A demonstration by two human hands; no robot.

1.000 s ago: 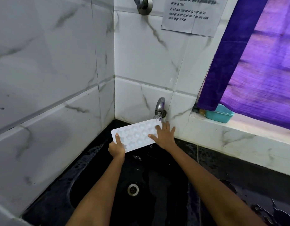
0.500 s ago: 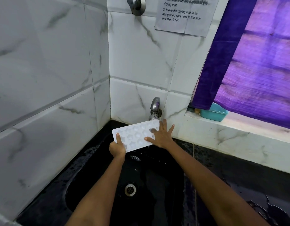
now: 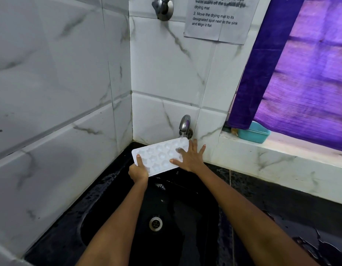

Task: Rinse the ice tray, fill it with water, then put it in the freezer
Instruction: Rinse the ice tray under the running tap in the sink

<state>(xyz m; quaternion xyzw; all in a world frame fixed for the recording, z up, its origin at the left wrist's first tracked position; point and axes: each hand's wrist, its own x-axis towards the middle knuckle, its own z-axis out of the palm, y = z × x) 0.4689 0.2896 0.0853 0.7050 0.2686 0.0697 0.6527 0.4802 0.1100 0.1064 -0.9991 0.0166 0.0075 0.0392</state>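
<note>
I see the sink [image 3: 112, 223] set in the corner where two tiled walls meet, its drain [image 3: 156, 224] low in the basin. The tap [image 3: 184, 124] juts from the back wall, above the sink's far edge. The ice tray [image 3: 158, 156] hangs over the basin, its far right end under the tap. My left hand [image 3: 138, 172] is at its near left corner; my right hand [image 3: 191, 158] lies on its right end. Right of the tap, on the ledge, sits a tub [image 3: 255, 133], partly behind the curtain [image 3: 300, 73], I think. A notice [image 3: 220, 20] hangs above.
</note>
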